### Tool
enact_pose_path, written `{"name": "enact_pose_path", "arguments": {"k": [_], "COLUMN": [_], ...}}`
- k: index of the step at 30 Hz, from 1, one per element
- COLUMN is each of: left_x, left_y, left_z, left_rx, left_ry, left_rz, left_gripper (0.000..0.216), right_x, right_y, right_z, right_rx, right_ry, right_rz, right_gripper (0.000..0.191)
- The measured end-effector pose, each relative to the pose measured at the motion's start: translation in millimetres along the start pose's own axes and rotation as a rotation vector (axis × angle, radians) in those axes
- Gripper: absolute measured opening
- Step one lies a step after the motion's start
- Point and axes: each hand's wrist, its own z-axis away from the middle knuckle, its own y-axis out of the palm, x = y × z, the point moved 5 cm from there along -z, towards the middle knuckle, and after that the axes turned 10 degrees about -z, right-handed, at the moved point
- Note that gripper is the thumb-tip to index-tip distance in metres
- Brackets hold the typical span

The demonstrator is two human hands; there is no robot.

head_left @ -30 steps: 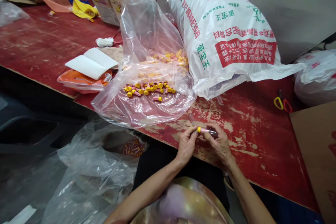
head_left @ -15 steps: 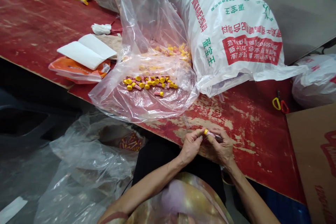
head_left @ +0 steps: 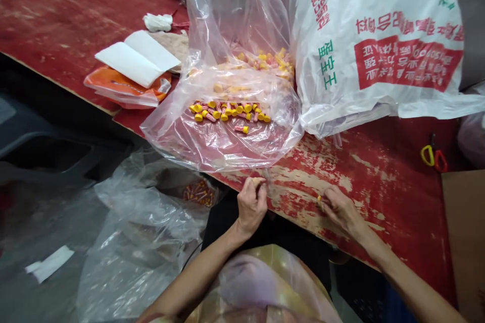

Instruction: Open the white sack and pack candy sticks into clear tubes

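In the head view, your right hand (head_left: 339,209) is closed in a fingertip pinch on a small yellow-ended piece (head_left: 319,198), just above the worn near edge of the red table (head_left: 401,217); the yellow end points leftward, toward your other hand, while your fingers hide the rest, so you cannot tell its full long axis. Your left hand (head_left: 251,204) is well apart from it, fingers curled and thumb up beside the forefinger, right by a clear strip (head_left: 267,175); whether you grip that strip cannot be told. Beyond your hands, a clear plastic bag (head_left: 182,149) lies with its mouth toward you, holding many yellow-capped tubes (head_left: 227,110) at mixed angles. Nearest its mouth, a single tube (head_left: 241,129) lies apart from the pile, its long axis running nearly left to right, cap at the right. A white sack (head_left: 333,5) stands just right of the bag, with scissors (head_left: 429,155) farther right
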Motion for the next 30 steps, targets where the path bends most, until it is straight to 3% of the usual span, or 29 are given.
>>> {"name": "enact_pose_path", "arguments": {"k": [3, 10, 12, 16, 18, 20, 24, 30], "left_x": [13.0, 10.2, 11.2, 16.0, 17.3, 17.2, 13.9, -4.4], "left_y": [4.9, 10.1, 4.8, -5.2, -7.0, -6.9, -1.6, 8.9], "left_z": [-1.6, -6.2, -3.9, 5.6, 9.5, 11.5, 13.5, 19.1], "left_rx": [-0.003, -0.038, -0.056, -0.071, -0.064, -0.054, -0.004, 0.073], "left_ry": [-0.09, -0.112, -0.114, -0.127, -0.133, -0.136, -0.141, -0.12], "left_rz": [-0.017, 0.007, 0.03, 0.078, 0.091, 0.087, 0.075, 0.122], "left_gripper": [0.013, 0.014, 0.017, 0.019, 0.02, 0.02, 0.021, 0.026], "right_x": [-2.0, -6.1, -10.4, -21.8, -20.0, -13.1, 6.9, 4.5], "right_y": [5.2, -5.9, -8.8, -4.3, -2.8, -5.0, -1.2, 5.9], "right_z": [-0.5, -10.8, -11.2, 2.3, 9.2, 11.1, 2.9, -0.8], "right_rx": [-0.005, -0.087, -0.096, -0.189, -0.217, -0.196, -0.101, -0.102], "right_ry": [0.024, 0.033, 0.126, 0.441, 0.484, 0.42, 0.081, -0.046], "right_rz": [0.013, -0.014, -0.204, -0.845, -0.936, -0.726, -0.103, 0.052], "right_gripper": [0.02, 0.022, 0.025, 0.038, 0.042, 0.036, 0.021, 0.024]}}
